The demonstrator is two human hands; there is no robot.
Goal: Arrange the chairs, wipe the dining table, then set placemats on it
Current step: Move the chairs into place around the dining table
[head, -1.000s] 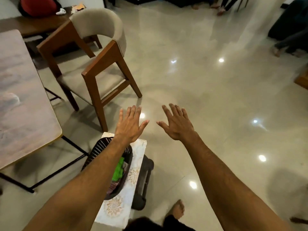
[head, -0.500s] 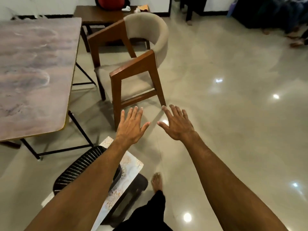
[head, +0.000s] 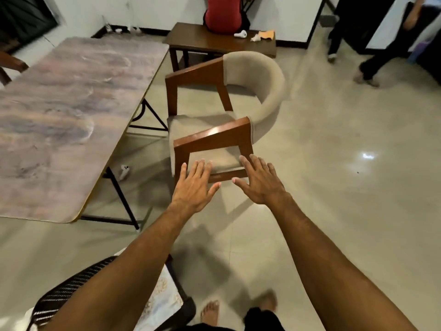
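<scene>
Hands: our left hand (head: pixel 194 187) and right hand (head: pixel 261 181) are open, empty.
Chair (head: pixel 222 115): beside the bench (head: pixel 71 115), before our 2 hands.

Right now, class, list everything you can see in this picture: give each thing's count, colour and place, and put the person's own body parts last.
dining table: one, mottled pink-grey top, black legs, left.
chair: one, brown wood with beige padding, centre, beside the table's right edge.
side table: one, dark brown, against the far wall.
red bag: one, on the side table.
small white items: a few, on the side table, too small to identify.
white object: one, on the floor under the table.
basket: one, black striped, bottom left.
bystander's legs: dark trousers, top right.
left hand: open, empty, short of the chair.
right hand: open, empty.
feet: two, bare, bottom centre.
</scene>
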